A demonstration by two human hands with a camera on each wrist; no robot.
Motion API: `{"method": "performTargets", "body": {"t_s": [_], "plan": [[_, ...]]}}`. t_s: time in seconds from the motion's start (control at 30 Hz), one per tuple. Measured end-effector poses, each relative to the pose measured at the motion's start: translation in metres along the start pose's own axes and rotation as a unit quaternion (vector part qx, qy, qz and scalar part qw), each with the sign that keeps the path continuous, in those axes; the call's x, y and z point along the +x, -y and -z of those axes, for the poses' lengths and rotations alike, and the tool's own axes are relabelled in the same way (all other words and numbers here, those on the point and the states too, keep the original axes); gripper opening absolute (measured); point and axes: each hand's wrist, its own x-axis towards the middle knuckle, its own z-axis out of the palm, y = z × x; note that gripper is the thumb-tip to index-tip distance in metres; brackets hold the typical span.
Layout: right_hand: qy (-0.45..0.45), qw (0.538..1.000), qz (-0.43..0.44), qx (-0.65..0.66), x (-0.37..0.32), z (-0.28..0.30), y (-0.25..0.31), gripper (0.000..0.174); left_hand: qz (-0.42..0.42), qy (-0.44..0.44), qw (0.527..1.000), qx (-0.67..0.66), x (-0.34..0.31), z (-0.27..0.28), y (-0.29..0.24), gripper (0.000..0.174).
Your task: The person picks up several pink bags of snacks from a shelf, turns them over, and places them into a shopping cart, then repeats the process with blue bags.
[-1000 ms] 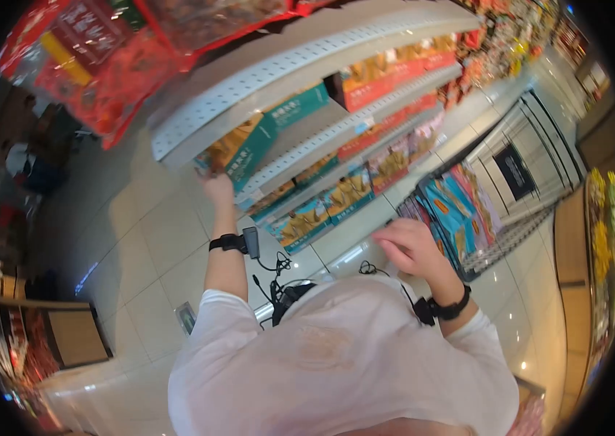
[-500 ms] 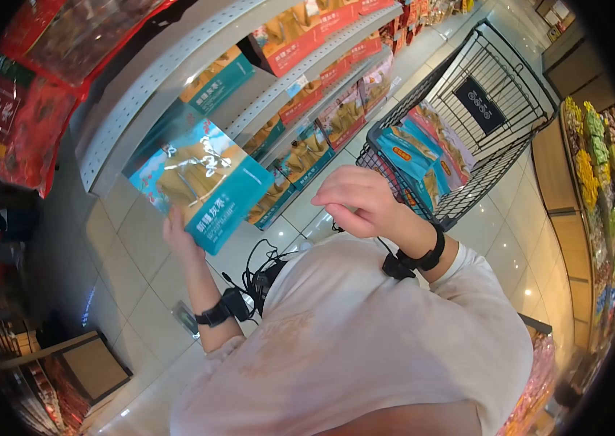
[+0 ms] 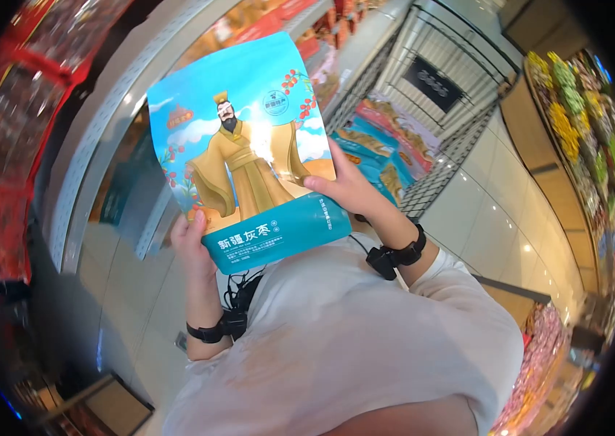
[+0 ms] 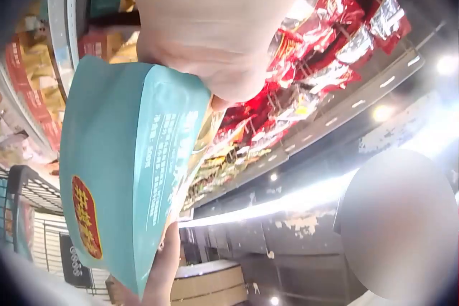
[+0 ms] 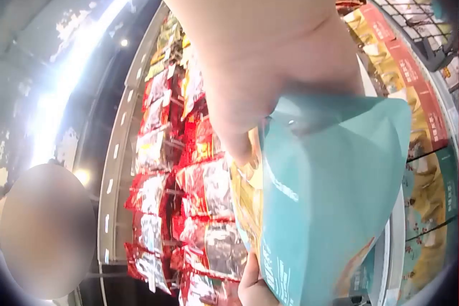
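Observation:
Both hands hold a blue and teal pouch of dried dates (image 3: 249,232) in front of the chest, its printed front with a robed figure facing up. My left hand (image 3: 195,243) grips its lower left edge, the thumb over the front. On the right edge, the right hand (image 3: 347,187) pinches the pouch with its thumb on top and the other fingers hidden behind. In the left wrist view the plain teal base of the pouch (image 4: 107,141) shows a red and yellow label. The right wrist view has the same pouch (image 5: 330,170) below the right hand (image 5: 280,69).
A black wire shopping cart (image 3: 460,156) stands ahead to the right, with several blue and pink pouches (image 3: 387,149) inside. White perforated shelving (image 3: 93,156) runs along the left, below red packages (image 3: 2,138). A wooden counter with colourful goods (image 3: 576,138) lines the right side.
The left hand has drawn the pouch off the shelf and brought it before the chest. My right hand, free earlier, now grips its other edge. The head view has shifted, with the pouch turned more upright.

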Motion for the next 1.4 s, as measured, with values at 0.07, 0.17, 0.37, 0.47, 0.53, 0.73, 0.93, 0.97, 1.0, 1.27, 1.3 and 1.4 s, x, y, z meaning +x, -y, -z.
{"method": "performTargets", "body": {"t_s": [0.07,0.17,0.37,0.47,0.53,0.73,0.93,0.97,1.0,1.27,1.3,1.4], "plan": [[0.044,0.968,-0.127,0.211,-0.004,0.030,0.003,0.085,-0.008,0.037,0.998,0.040,0.015,-0.031,0.004,0.023],[-0.007,0.969,-0.128,0.210,-0.015,0.069,-0.013,0.082,-0.036,0.086,0.988,0.126,0.037,-0.082,0.018,0.022],[-0.162,0.933,-0.101,0.304,-0.040,0.136,-0.039,0.065,-0.154,0.286,0.894,0.308,0.085,-0.174,0.060,0.022],[-0.230,0.906,-0.098,0.341,-0.049,0.167,-0.064,0.057,0.236,0.289,0.922,0.105,0.107,-0.206,0.096,0.023],[-0.265,0.896,-0.117,0.335,-0.054,0.190,-0.086,0.055,0.261,0.290,0.914,0.115,0.113,-0.225,0.137,0.021],[-0.330,0.850,-0.202,0.359,-0.073,0.232,-0.139,0.043,0.322,0.305,0.861,0.250,0.137,-0.272,0.215,0.007],[-0.363,0.786,-0.234,0.442,-0.077,0.246,-0.157,0.033,0.321,0.336,0.821,0.333,0.167,-0.293,0.265,0.013],[-0.367,0.773,-0.232,0.462,-0.075,0.243,-0.157,0.033,0.287,0.357,0.821,0.340,0.179,-0.288,0.283,0.014],[-0.374,0.772,-0.230,0.460,-0.070,0.239,-0.156,0.033,0.288,0.364,0.818,0.339,0.188,-0.284,0.291,0.014],[-0.360,0.734,-0.252,0.518,-0.055,0.236,-0.172,0.044,0.170,0.483,0.798,0.318,0.240,-0.288,0.331,0.024],[-0.382,0.743,-0.262,0.484,-0.052,0.234,-0.155,0.046,0.178,0.482,0.788,0.339,0.243,-0.288,0.330,0.028],[-0.413,0.766,-0.237,0.431,-0.045,0.230,-0.179,0.051,0.220,0.482,0.798,0.287,0.253,-0.280,0.353,0.034]]}}
